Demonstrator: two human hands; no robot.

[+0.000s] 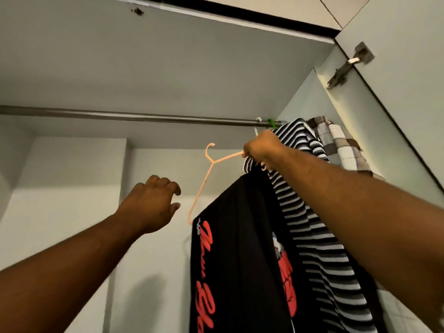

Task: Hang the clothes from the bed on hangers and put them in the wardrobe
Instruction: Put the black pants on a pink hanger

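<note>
Your right hand (260, 150) pinches the light hanger (201, 188), left hand (153, 203) spread; the shirt (240, 248) looks floppy, so grab the hook (209, 149)

Above me, the metal rail (144, 115) runs across the wardrobe (168, 63) from the left edge to the right side wall, just under the pale top panel. Most of its length is bare. Everything on it is crowded at the far right end: a white hanger hook (258, 119) and, just beside it, a green hanger hook (271, 123) sit over the bar. Below them hangs a black-and-white striped garment (298, 134), and past it, against the side wall, a grey-and-white checked garment (341, 145). I can't tell which hook carries which.
</note>
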